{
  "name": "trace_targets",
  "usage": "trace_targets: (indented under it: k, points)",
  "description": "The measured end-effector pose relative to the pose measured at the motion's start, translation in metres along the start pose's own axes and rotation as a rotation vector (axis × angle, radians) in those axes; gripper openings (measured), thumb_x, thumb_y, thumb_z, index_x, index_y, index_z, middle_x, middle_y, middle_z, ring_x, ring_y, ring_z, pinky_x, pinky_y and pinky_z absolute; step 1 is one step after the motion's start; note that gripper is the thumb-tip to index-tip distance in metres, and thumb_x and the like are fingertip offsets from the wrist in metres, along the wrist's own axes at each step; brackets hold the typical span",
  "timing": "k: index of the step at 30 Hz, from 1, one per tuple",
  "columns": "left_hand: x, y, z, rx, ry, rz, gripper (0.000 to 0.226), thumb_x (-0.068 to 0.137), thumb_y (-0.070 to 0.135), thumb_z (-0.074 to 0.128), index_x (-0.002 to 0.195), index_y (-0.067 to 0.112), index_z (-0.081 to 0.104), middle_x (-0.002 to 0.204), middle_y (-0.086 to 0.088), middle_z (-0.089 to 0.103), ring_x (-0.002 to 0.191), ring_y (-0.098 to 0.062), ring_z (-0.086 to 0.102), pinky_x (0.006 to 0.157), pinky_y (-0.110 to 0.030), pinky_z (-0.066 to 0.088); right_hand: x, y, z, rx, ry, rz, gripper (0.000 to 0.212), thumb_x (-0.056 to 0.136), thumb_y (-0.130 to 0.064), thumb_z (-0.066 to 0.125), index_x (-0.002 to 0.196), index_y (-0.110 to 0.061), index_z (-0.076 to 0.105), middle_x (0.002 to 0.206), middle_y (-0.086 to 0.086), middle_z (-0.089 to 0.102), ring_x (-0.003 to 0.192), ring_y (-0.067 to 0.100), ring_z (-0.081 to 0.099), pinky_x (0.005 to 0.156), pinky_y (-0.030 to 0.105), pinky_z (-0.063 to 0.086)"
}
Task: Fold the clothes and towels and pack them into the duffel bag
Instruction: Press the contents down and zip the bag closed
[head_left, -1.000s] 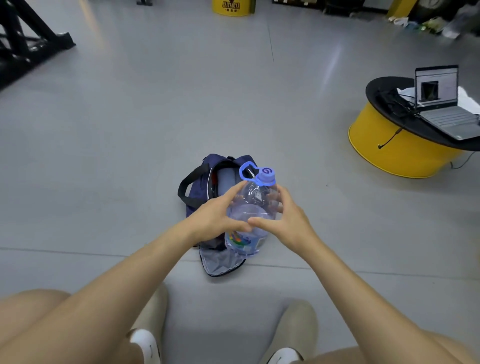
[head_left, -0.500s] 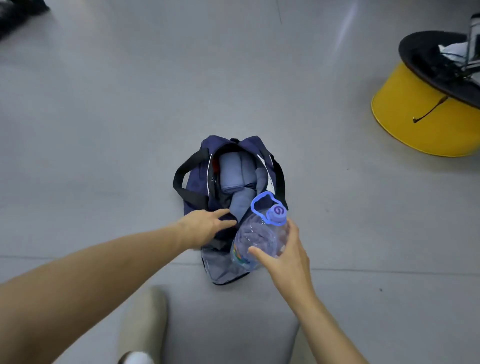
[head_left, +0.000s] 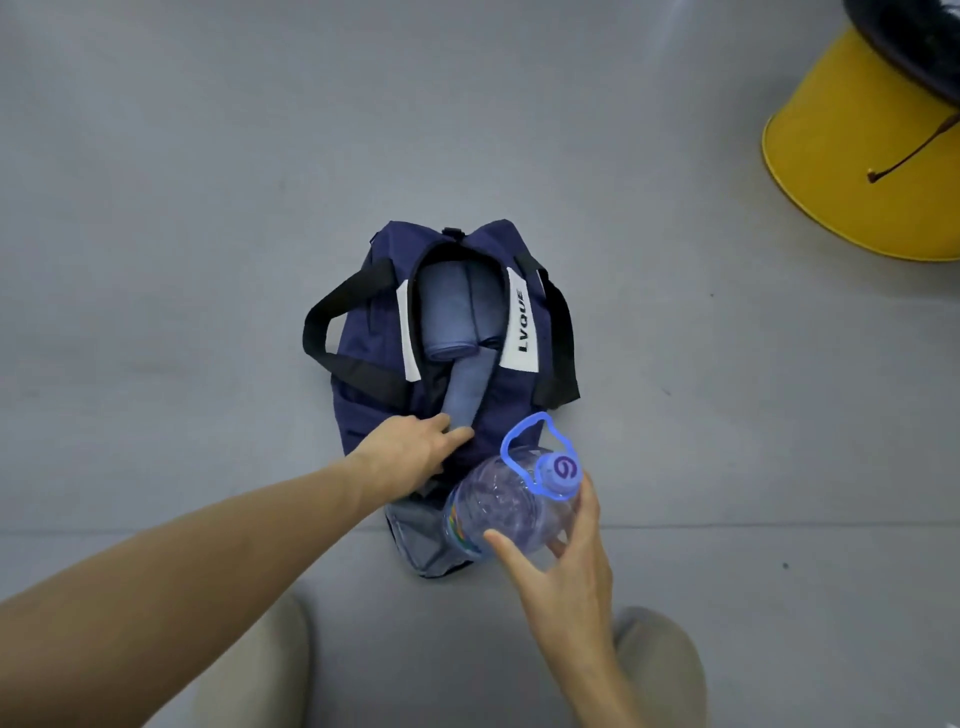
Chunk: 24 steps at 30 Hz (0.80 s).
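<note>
A navy duffel bag (head_left: 371, 338) lies open on the grey floor (head_left: 156, 208), in the middle of the view, its black handles (head_left: 337, 312) fallen to the left and right. Inside the opening, two rolled blue towels (head_left: 449, 312) sit side by side at the far end. A third blue roll (head_left: 465, 387) slants from them toward the near rim.

The left hand (head_left: 408, 449) reaches in from the near left. Its fingers lie on the near end of the slanted roll at the bag's rim; whether they pinch the cloth or only press on it is not clear.

The right hand (head_left: 563, 571) grasps a clear water bottle (head_left: 506, 512), thumb on one side and fingers on the other. The bottle has a blue cap and a blue loop handle, tilts toward the far right, and hangs over the near end of the bag.

Two beige shoes (head_left: 260, 670) show at the near edge. A yellow round table (head_left: 857, 171) stands at the far right, well apart from the bag.
</note>
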<state>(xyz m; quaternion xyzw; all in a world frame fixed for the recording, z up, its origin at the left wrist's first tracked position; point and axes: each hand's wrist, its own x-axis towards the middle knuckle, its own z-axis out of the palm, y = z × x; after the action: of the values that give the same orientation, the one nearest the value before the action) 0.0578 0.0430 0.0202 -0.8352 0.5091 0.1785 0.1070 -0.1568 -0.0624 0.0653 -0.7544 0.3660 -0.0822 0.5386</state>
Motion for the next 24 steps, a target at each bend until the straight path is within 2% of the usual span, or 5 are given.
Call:
trace_targets:
  k: [6,10,15,21,24]
  points:
    - [-0.004,-0.018,-0.008,-0.302,0.236,0.02,0.022,0.092,0.021,0.06,0.112,0.019,0.067,0.111,-0.002,0.057,0.089,-0.031,0.064,0.065,-0.036,0.042,-0.004,0.002,0.007,-0.022,0.0,-0.042,0.105,0.059,-0.064,0.082,0.144,-0.061,0.02,0.144,-0.028,0.047,0.126,0.009,0.057,0.103,0.043,0.049]
    - [-0.008,-0.029,-0.034,-0.5,0.322,0.0,0.014,0.091,0.026,0.065,0.105,0.024,0.067,0.102,0.006,0.067,0.091,-0.02,0.062,0.073,-0.04,0.05,-0.006,-0.003,0.018,-0.022,0.046,-0.108,0.102,0.064,-0.059,0.084,0.147,-0.05,0.024,0.147,-0.02,0.045,0.13,0.009,0.053,0.102,0.044,0.05]
    - [-0.012,-0.034,-0.057,-0.648,0.332,-0.101,0.006,0.091,0.024,0.063,0.093,0.024,0.068,0.079,0.008,0.068,0.073,-0.015,0.06,0.068,-0.036,0.049,0.007,-0.016,0.047,0.043,0.045,-0.191,0.099,0.072,-0.041,0.088,0.15,-0.038,0.027,0.151,-0.013,0.04,0.139,0.012,0.044,0.105,0.045,0.048]
    - [-0.014,-0.043,-0.068,-0.824,0.332,-0.182,0.006,0.09,0.023,0.064,0.086,0.025,0.069,0.072,0.01,0.066,0.072,-0.012,0.06,0.068,-0.034,0.051,0.035,-0.001,0.1,-0.03,0.05,-0.238,0.094,0.076,-0.035,0.086,0.15,-0.023,0.029,0.154,-0.01,0.035,0.143,0.009,0.035,0.111,0.035,0.041]
    - [-0.021,-0.048,-0.072,-0.935,0.401,-0.176,0.005,0.09,0.019,0.069,0.09,0.024,0.071,0.072,0.015,0.065,0.066,-0.003,0.058,0.063,-0.025,0.046,0.049,0.01,0.114,-0.109,0.049,-0.208,0.097,0.077,-0.038,0.084,0.152,-0.02,0.025,0.155,-0.003,0.033,0.141,0.015,0.038,0.108,0.04,0.044]
